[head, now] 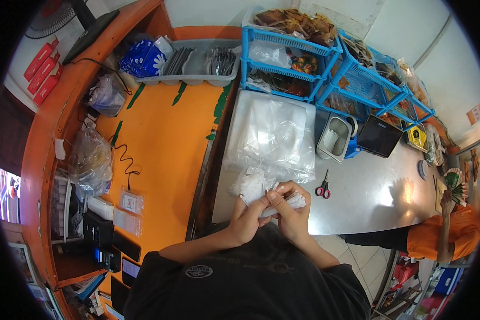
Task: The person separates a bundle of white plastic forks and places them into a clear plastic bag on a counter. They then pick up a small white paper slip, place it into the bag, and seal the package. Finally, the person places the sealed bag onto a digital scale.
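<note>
My left hand (246, 218) grips a bunch of thin white sticks (253, 188), perhaps cotton swabs or toothpick packets; I cannot tell which. My right hand (290, 212) holds another bundle of thin white pieces (296, 200) at its palm. The fingertips of both hands meet between the bunches, above the near edge of the metal table. Just beyond lie stacked clear plastic bags (270, 132). Scissors with black and pink handles (324, 189) lie to the right of my hands. A metal container (335, 138) farther back holds more white pieces.
Blue plastic racks (292, 52) with packets stand behind. A black tablet-like device (380, 136) is at the back right. An orange counter (164, 148) runs along the left, with a tray of cutlery (192, 76). A person in orange (444, 236) holds a fan at the far right.
</note>
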`<state>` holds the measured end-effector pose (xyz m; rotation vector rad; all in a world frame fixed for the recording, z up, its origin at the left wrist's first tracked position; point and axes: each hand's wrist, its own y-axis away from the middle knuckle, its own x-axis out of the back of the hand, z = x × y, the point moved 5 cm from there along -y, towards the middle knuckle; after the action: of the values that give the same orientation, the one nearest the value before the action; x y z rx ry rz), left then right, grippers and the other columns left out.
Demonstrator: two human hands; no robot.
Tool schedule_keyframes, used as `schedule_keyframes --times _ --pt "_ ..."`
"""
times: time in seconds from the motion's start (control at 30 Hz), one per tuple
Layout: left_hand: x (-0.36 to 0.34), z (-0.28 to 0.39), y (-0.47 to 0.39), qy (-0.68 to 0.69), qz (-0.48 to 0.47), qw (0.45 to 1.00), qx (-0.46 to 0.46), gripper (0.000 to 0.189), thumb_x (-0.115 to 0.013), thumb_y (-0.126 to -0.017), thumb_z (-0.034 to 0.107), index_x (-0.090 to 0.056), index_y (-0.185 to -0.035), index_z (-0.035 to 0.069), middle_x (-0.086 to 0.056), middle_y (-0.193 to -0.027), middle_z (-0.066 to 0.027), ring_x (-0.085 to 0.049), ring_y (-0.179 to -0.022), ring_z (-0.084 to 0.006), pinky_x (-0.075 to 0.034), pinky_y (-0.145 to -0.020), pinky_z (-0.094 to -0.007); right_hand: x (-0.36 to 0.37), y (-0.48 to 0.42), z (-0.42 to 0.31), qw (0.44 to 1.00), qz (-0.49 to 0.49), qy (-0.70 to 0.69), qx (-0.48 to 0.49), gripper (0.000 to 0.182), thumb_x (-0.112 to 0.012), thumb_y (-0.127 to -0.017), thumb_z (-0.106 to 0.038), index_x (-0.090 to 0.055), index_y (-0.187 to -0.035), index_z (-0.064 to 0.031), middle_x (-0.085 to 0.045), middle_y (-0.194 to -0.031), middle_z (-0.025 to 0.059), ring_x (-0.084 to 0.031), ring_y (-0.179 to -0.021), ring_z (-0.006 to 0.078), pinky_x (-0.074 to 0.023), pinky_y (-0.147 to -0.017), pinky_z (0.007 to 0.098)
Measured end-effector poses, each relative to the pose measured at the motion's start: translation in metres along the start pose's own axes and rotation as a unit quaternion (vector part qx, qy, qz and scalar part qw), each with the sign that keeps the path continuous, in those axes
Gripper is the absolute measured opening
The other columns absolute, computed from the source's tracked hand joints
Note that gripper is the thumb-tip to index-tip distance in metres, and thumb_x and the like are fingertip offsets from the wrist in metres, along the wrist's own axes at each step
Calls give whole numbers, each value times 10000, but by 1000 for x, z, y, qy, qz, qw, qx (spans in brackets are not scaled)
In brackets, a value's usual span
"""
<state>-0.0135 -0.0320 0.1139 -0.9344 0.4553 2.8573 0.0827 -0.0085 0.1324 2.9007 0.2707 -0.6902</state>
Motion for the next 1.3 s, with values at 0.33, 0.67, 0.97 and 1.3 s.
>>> schedule_keyframes --times 0.33,0.67,0.97,1.3 --pt "8 -7 -1 44 4 999 -14 160 -410 -862 131 -497 -968 49 -496 -788 -30 -466 -625 -91 -318 -453 -210 -5 0 -5 997 20 19 65 44 -558 -798 36 -536 -831 16 -530 -793 57 -550 -664 112 -556 -478 261" --pt "0 0 1 1 9 1000 -5 172 -426 -876 93 -466 -1033 36 -508 -822 -15 -414 -565 -24 -305 -428 -172 1 1 5 998 -4 52 23 103 -598 -799 -4 -565 -894 22 -549 -726 37 -527 -662 69 -477 -474 197" --pt "0 0 0 -11 -9 1000 -17 158 -417 -885 101 -484 -1007 28 -502 -755 -7 -403 -535 -24 -299 -424 -174 0 1 3 1000 0 23 7 89 -596 -807 -20 -558 -859 41 -557 -739 70 -555 -641 106 -506 -453 223" --pt "0 2 0 4 11 1000 -10 141 -416 -892 113 -500 -965 27 -497 -724 2 -398 -519 -25 -292 -414 -179 -3 1 -1 999 -3 37 -10 97 -587 -813 -22 -547 -855 56 -563 -755 105 -583 -620 144 -536 -439 259"
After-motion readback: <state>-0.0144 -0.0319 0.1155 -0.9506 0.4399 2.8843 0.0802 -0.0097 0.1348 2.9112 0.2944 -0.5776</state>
